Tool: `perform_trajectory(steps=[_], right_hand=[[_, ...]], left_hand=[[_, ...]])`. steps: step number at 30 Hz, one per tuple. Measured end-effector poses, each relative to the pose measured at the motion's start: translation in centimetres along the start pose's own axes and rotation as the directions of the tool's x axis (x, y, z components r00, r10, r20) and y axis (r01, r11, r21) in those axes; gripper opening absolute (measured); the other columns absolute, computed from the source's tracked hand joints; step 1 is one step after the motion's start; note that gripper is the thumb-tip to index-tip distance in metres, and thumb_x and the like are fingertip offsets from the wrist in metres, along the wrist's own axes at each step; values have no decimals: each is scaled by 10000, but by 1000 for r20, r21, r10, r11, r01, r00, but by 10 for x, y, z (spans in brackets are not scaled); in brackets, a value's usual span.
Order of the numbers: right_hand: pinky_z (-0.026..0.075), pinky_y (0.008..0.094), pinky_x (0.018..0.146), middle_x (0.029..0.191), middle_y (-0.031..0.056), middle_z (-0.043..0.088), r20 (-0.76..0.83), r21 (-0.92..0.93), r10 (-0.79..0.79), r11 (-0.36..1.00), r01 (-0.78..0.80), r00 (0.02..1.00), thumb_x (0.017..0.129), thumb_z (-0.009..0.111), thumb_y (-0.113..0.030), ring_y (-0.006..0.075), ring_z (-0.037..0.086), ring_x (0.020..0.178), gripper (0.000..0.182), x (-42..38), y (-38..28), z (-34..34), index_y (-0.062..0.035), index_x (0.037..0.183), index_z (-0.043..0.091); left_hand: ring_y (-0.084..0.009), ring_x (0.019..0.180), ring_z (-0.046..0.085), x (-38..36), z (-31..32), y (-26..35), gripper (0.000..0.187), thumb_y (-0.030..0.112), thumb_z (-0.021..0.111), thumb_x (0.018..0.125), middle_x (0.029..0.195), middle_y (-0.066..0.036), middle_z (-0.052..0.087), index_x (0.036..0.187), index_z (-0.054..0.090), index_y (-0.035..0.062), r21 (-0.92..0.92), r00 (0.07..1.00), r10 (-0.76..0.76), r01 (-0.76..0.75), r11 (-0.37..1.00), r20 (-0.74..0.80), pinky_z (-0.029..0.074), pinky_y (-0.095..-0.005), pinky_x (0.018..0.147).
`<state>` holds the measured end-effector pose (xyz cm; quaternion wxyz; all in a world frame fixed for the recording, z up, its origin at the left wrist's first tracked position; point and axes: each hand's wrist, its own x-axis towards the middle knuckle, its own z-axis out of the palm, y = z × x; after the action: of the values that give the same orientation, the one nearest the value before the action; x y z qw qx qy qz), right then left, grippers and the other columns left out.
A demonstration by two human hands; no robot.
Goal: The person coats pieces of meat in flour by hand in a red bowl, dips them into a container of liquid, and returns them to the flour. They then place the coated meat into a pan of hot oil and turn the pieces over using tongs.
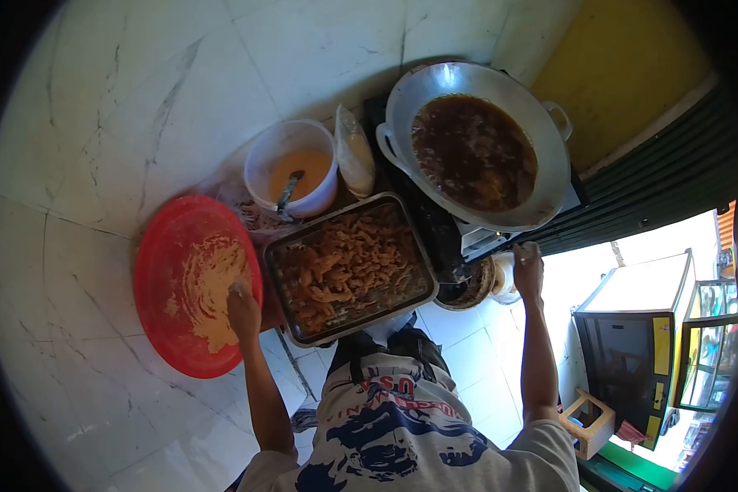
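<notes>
My left hand (243,313) is at the right side of a red basin (157,279), against pale flour (213,283); its fingers are blurred and partly hidden. To the right, my right hand (529,264) is closed just below a large metal wok (402,102), beside the stove (480,242); what it holds, if anything, cannot be made out. Dark oil (476,152) bubbles in the wok. Between my hands, a metal tray (433,283) carries browned fried pieces (348,266). Behind it stands a white tub (258,156) of orange-tan batter (303,168) with a utensil (288,193) in it.
A clear bag (355,156) of pale contents leans between tub and stove. Under the stove's front edge are a round basket (477,289) and a whitish container (505,279). A tiled wall rises behind. At the right are a wooden stool (590,426) and a dark cabinet (623,353).
</notes>
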<state>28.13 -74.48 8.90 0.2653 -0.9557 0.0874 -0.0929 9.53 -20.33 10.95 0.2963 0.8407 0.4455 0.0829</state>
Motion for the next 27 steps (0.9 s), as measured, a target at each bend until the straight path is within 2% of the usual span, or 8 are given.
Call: perform_trajectory(steps=[5, 9, 12, 15, 16, 20, 22, 27], right_hand=[[455, 474, 810, 1030, 271, 598, 188, -71, -155, 983, 170, 970, 904, 552, -255, 429, 568, 964, 334, 36, 21, 25, 30, 1078, 542], [452, 503, 789, 933, 278, 586, 239, -72, -394, 904, 421, 887, 876, 483, -99, 447, 559, 922, 194, 57, 56, 49, 39, 971, 581], [467, 496, 738, 852, 252, 587, 258, -102, -512, 829, 550, 819, 822, 458, -30, 433, 579, 834, 181, 61, 59, 50, 35, 921, 594], [485, 473, 686, 810, 233, 595, 284, 6, -371, 923, 385, 884, 821, 457, -36, 415, 592, 780, 184, 69, 68, 63, 15, 915, 607], [485, 420, 611, 739, 191, 594, 253, 0, -477, 870, 493, 842, 884, 455, -88, 337, 612, 689, 184, 71, 71, 64, 8, 922, 608], [446, 335, 572, 694, 92, 564, 397, 326, -170, 945, 35, 902, 944, 454, -178, 188, 552, 616, 241, 71, 67, 57, 2, 897, 608], [424, 294, 578, 699, 44, 543, 614, 454, 129, 750, -482, 779, 958, 453, -205, 132, 503, 611, 259, 68, 37, 37, 1, 902, 601], [391, 270, 572, 734, 25, 495, 757, 591, 95, 319, -740, 646, 968, 396, -161, 125, 456, 626, 211, 72, 57, 52, -13, 970, 547]], left_hand=[[-432, 1119, 504, -2, 0, 10, 617, 493, 276, 965, 1166, -258, 569, 1208, 535, -11, -68, 999, -25, 23, 997, -30, 385, -456, 934], [-425, 1169, 479, 2, 1, 8, 689, 527, 272, 957, 1210, -283, 538, 1221, 514, -62, -74, 994, -106, 106, 992, 9, 370, -436, 966], [-425, 1170, 480, 4, 2, 4, 704, 527, 280, 956, 1209, -294, 534, 1212, 511, -87, -102, 998, -58, 59, 993, 21, 366, -427, 971], [-429, 1164, 482, 2, 1, 7, 693, 517, 282, 957, 1208, -293, 535, 1215, 509, -85, -82, 1000, -25, 27, 996, 19, 363, -424, 972], [-429, 1164, 482, 2, 1, 5, 692, 515, 281, 957, 1209, -293, 535, 1214, 509, -87, -69, 1000, -24, 26, 997, 17, 361, -426, 973], [-428, 1167, 479, 9, 7, -3, 687, 508, 277, 959, 1212, -295, 531, 1208, 512, -88, -42, 1000, -6, 7, 999, 20, 359, -435, 973], [-427, 1168, 479, 13, 9, -6, 685, 506, 276, 959, 1212, -297, 529, 1207, 512, -87, -28, 1000, -6, 7, 1000, 14, 360, -441, 970], [-429, 1165, 480, 11, 9, 6, 683, 509, 277, 957, 1204, -298, 533, 1207, 518, -79, -22, 999, -39, 39, 999, 1, 365, -445, 967]])
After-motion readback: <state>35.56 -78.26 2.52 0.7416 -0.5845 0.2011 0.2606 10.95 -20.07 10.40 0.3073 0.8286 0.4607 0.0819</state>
